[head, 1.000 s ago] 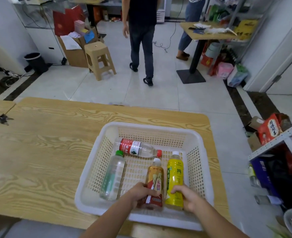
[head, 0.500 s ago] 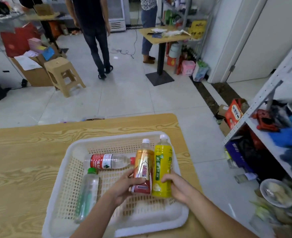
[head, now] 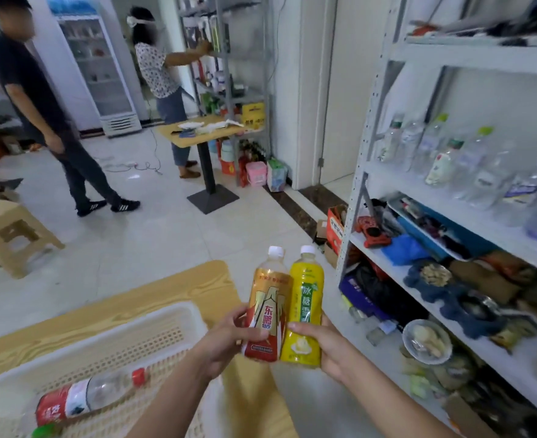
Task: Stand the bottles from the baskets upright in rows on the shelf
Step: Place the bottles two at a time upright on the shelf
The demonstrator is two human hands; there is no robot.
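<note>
Each grip holds one upright bottle: left hand [head: 229, 338] the orange bottle [head: 268, 298], right hand [head: 330, 346] the yellow bottle [head: 305, 295]. The shelf [head: 419, 192] lies up and right, nearer the right hand.

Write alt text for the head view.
The left hand holds an orange bottle and the right hand a yellow bottle, both upright. A red-labelled bottle lies in the white basket; clear bottles stand on the shelf at right.

A bottle [head: 87, 398] lies in the basket [head: 140, 327], left of the shelf [head: 450, 197].
</note>
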